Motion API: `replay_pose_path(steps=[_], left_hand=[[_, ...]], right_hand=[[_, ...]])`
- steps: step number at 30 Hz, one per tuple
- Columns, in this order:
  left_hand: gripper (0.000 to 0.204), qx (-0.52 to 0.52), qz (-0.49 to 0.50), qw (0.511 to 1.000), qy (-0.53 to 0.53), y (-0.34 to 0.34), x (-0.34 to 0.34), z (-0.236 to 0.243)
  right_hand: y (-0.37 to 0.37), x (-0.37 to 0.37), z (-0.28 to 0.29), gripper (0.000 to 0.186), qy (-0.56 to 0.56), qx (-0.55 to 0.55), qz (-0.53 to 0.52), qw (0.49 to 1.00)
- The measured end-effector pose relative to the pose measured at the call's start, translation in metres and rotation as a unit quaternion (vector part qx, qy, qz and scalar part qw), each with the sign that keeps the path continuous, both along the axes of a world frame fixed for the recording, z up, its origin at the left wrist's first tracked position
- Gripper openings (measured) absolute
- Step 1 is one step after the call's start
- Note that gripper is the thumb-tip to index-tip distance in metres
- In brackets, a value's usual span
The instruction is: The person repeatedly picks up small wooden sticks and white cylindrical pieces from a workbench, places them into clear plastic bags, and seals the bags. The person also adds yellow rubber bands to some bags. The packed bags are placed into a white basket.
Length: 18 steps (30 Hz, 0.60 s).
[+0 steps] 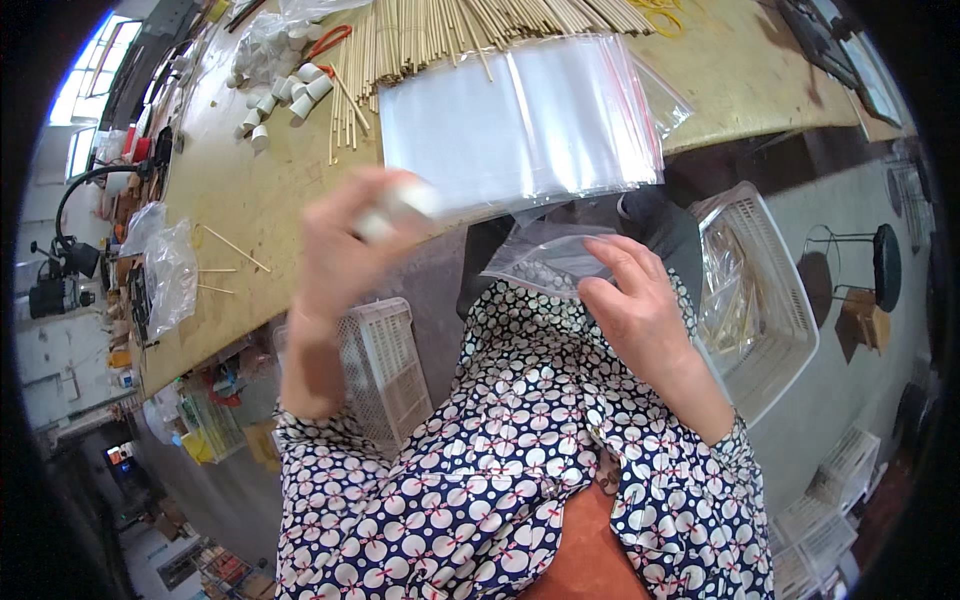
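left hand (345, 240), blurred white cylinders (412, 199) in grip — right hand (640, 305), filmy bag (545, 262) in pinch

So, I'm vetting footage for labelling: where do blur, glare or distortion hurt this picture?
Head view: left hand and the white pieces in it motion-blurred, right hand sharper; glare streaks across the stacked clear bags; table edge bowed by the fisheye.

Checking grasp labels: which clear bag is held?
The bag pinched in the right hand; the stacked bags lie flat on the table, unheld.
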<state>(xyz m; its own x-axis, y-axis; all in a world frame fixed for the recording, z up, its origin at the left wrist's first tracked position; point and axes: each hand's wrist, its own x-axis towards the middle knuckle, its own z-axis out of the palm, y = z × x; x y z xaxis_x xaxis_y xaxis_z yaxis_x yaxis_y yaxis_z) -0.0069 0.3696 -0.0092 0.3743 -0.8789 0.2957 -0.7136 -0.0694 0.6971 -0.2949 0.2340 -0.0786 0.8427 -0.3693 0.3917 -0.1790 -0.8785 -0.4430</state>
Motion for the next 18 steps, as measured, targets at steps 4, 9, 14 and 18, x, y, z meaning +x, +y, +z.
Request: replay_pose_path(steps=[4,9,14,18], left_hand=[[0.039,0.086,-0.177,0.968,-0.157,-0.031,-0.087,-0.010],[0.035,-0.025,-0.188,0.971,-0.148,-0.049,-0.090,-0.025],[0.010,0.048,0.089,0.988,-0.114,-0.068,-0.003,-0.002],[0.018,0.168,0.293,0.931,-0.138,-0.077,0.118,-0.016]], right_hand=[[-0.001,-0.007,-0.002,0.014,-0.015,0.015,0.017,1.000],[0.002,-0.018,0.003,0.014,-0.025,0.076,0.011,0.997],[-0.003,-0.035,-0.022,0.011,-0.035,0.087,-0.030,0.995],[-0.002,-0.034,-0.026,0.011,-0.026,0.099,-0.032,0.994]])
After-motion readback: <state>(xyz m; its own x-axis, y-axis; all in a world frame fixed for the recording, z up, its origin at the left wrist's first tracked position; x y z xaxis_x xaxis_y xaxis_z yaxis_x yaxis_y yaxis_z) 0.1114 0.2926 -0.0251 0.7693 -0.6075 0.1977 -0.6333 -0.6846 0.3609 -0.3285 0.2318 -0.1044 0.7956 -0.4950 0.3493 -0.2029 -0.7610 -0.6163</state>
